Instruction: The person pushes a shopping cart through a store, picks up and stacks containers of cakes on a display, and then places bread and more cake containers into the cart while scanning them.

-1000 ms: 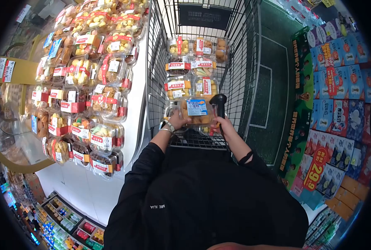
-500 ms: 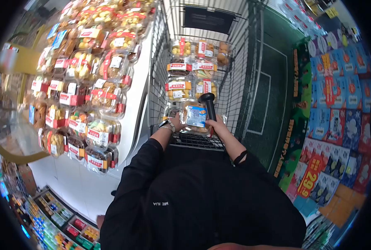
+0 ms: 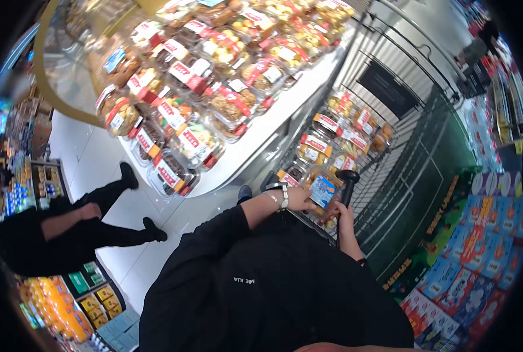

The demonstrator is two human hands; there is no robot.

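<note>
Clear plastic forms the pastry box (image 3: 323, 190) that the person holds over the near end of the wire shopping cart (image 3: 390, 146), its blue label tipped up toward the head camera so that it faces the scanner. The left hand (image 3: 299, 199), with a watch on its wrist, is closed around the box's left edge and steadies it from that side. The right hand (image 3: 345, 214) is wrapped shut around the grip of a black handheld scanner (image 3: 346, 182), whose head stands just beside the box's right edge, close to the label. Farther along the cart, more labelled clear boxes (image 3: 332, 132) lie packed in rows. To the left, a white display shelf (image 3: 261, 126) carries many similar red-labelled boxes, tilted outward. Another person in black (image 3: 56, 234) stands on the floor at far left.
</note>
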